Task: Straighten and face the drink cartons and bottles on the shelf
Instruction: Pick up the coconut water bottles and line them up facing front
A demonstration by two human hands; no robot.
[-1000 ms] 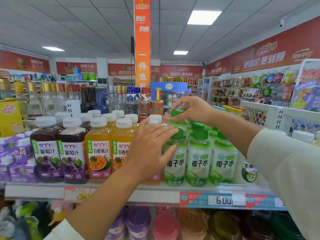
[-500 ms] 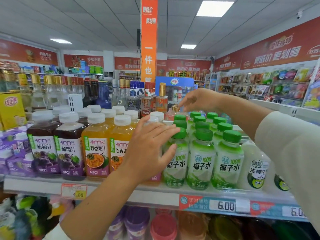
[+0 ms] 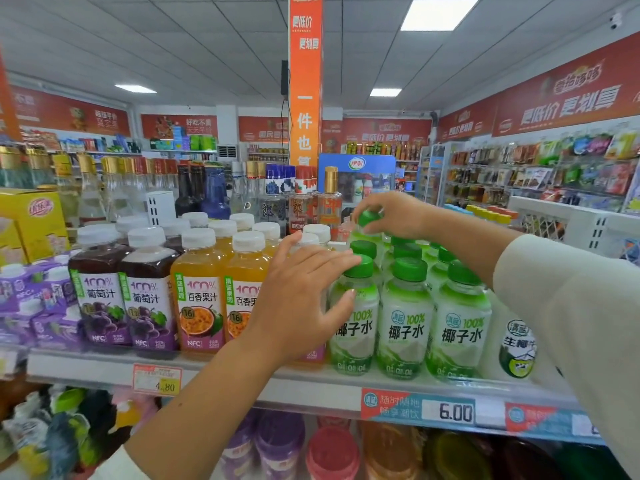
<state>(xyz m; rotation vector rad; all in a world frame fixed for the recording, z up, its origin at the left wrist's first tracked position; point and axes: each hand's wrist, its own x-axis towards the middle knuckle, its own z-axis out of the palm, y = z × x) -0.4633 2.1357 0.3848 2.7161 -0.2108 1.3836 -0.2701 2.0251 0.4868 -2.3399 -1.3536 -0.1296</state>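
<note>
Bright, even store light from recessed ceiling panels [image 3: 438,12]; nearest one blown out to pure white. Shadows soft and faint, deepest under the shelf edge [image 3: 311,393], where the lower-tier lids [image 3: 332,448] go dim and blurred. Wide-angle bend: wall banners [image 3: 568,98] and ceiling lines curve toward the frame edges. Front bottle labels [image 3: 405,327] sharp; far aisles soft; left margin smeared

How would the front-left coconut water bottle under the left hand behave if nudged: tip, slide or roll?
The coconut water bottle looks full, so probably heavy for its size. Standing upright on the shelf, it should slide rather than roll. The neighbouring bottle close on its right would likely stop tipping that way.
</note>
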